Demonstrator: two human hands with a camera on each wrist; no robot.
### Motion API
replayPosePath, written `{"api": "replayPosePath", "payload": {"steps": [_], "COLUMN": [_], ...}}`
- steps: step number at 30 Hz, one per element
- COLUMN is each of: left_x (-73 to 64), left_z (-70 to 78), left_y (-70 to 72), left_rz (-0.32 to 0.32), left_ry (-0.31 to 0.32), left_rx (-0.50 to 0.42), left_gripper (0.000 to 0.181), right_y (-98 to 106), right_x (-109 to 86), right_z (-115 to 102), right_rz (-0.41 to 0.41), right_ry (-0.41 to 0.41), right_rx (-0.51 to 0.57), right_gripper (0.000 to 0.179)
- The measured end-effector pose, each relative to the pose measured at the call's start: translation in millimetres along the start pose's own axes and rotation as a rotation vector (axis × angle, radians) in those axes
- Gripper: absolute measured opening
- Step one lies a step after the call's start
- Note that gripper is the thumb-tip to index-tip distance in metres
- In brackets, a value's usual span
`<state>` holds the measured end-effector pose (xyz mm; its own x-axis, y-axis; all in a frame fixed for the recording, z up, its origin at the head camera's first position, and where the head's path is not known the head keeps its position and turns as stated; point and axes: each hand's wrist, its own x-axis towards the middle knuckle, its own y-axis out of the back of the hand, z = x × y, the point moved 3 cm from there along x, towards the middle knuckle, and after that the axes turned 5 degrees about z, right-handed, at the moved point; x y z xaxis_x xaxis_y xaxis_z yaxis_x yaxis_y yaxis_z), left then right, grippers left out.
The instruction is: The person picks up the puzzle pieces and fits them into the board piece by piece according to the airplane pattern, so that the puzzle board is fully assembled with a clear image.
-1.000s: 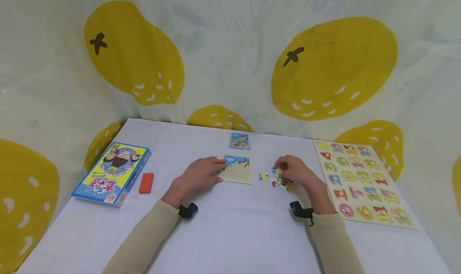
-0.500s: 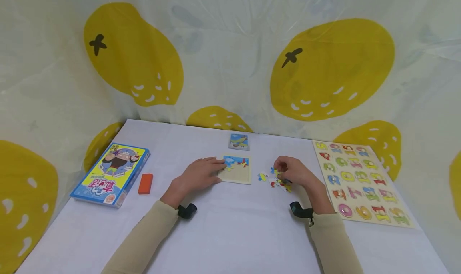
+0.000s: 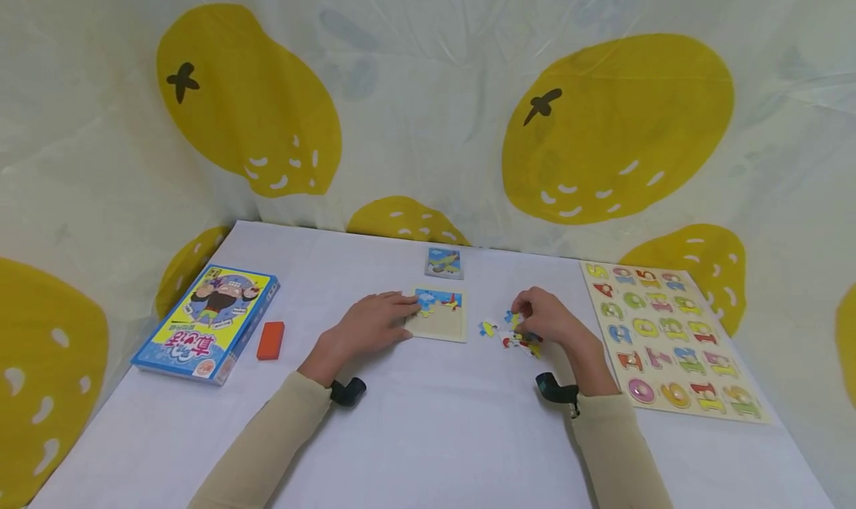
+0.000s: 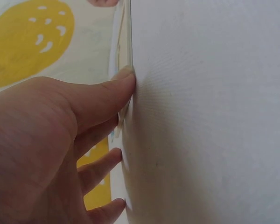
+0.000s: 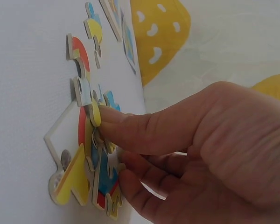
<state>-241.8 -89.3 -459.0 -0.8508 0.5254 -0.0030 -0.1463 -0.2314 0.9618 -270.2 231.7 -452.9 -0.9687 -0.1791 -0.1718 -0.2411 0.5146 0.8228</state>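
Note:
My left hand [image 3: 381,319] rests at the left side of a small wooden puzzle board [image 3: 438,327], fingertips over its edge and fingers spread. In the left wrist view, the thumb [image 4: 126,81] presses the board's edge. Blue sky pieces and a red plane part fill the board's far side. To its right, my right hand [image 3: 548,317] is at a pile of loose jigsaw pieces [image 3: 511,342], fingers curled. In the right wrist view, its thumb [image 5: 116,123] pinches a yellow-edged puzzle piece [image 5: 96,114]; the forefinger's tip is hidden behind.
A picture card of a yellow plane [image 3: 444,262] lies beyond the puzzle board. At the right is a large number puzzle board [image 3: 672,375]. At the left are a yellow and blue box [image 3: 214,312] and a red block [image 3: 270,340]. A lemon-print curtain [image 3: 428,122] closes off the back.
My right hand has shifted slightly over the pile, and some loose pieces beneath it have moved a little. The left hand stays in place on the puzzle board.

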Motion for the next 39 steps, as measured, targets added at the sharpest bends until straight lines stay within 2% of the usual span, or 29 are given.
{"api": "replayPosePath", "payload": {"steps": [6, 16, 21, 26, 31, 36, 39], "left_x": [-0.3, -1.7, -1.4, -0.9, -1.3, -1.3, -1.2], "left_z": [0.7, -0.3, -1.3, -1.9, -2.4, -2.0, -2.7], "left_y": [1.1, -2.2, -4.1, -3.3, -5.0, -2.6, -1.4], "left_rz": [0.002, 0.01, 0.022, 0.03, 0.024, 0.024, 0.021], "left_ry": [0.0, -0.005, -0.011, -0.015, -0.011, -0.01, -0.008], "left_rx": [-0.011, -0.014, 0.002, -0.003, 0.001, -0.009, -0.008], "left_gripper": [0.057, 0.057, 0.057, 0.057, 0.057, 0.057, 0.058], "right_y": [1, 5, 2, 1, -9, -23, -32], "right_x": [-1.1, 0.8, 2.8, 7.7, 15.2, 22.5, 26.3], "right_z": [-1, -6, -14, -25, -41, -62, -76], "right_rz": [-0.015, 0.062, 0.111, 0.204, 0.249, 0.251, 0.22], "right_ry": [-0.03, 0.098, 0.084, 0.085, 0.109, 0.101, 0.114], "right_rx": [0.046, 0.132, 0.106, 0.18, 0.266, 0.318, 0.338], "right_gripper": [0.025, 0.012, 0.011, 0.009, 0.009, 0.009, 0.009]}}
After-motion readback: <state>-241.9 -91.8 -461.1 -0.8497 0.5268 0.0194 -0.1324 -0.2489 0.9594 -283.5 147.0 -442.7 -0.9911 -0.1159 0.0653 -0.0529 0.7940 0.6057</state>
